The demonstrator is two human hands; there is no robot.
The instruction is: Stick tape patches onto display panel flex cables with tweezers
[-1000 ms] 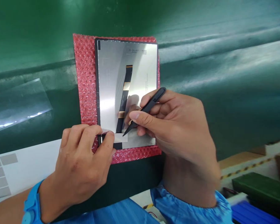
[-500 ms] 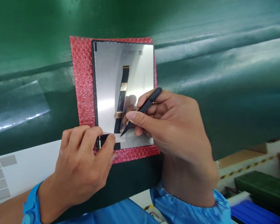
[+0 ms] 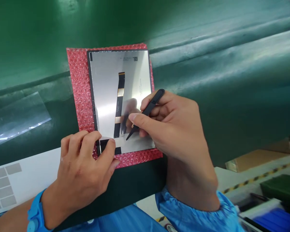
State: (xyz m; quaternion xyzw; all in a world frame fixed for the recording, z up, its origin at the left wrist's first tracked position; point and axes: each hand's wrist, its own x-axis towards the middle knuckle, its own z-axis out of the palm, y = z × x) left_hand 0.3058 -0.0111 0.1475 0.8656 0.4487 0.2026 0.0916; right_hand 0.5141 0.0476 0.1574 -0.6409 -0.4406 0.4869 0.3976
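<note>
A display panel (image 3: 106, 96) lies with its silvery back up on a red bubble-wrap sheet (image 3: 81, 93). A flat ribbon cable (image 3: 119, 103), black with gold bands, runs lengthwise along it. My left hand (image 3: 84, 164) grips the panel's lower left corner, fingers and thumb around a black strip (image 3: 117, 150) there. In my right hand (image 3: 169, 125), black tweezers (image 3: 148, 109) are pinched between thumb and fingers. Their tip points down at the panel's lower part, to the right of the cable's lower end. Whether the tip touches the surface I cannot tell.
A clear plastic film (image 3: 19, 117) lies at the left on the green table mat (image 3: 207, 96). Below it is a white sheet with grey squares (image 3: 41, 164). At the lower right, off the table, are a cardboard box (image 3: 256, 158) and a blue bin (image 3: 275, 220).
The panel and bubble wrap appear a little further left in view. Relative to the cable's lower end, the tweezers' tip has moved slightly right. Both hands keep their hold.
</note>
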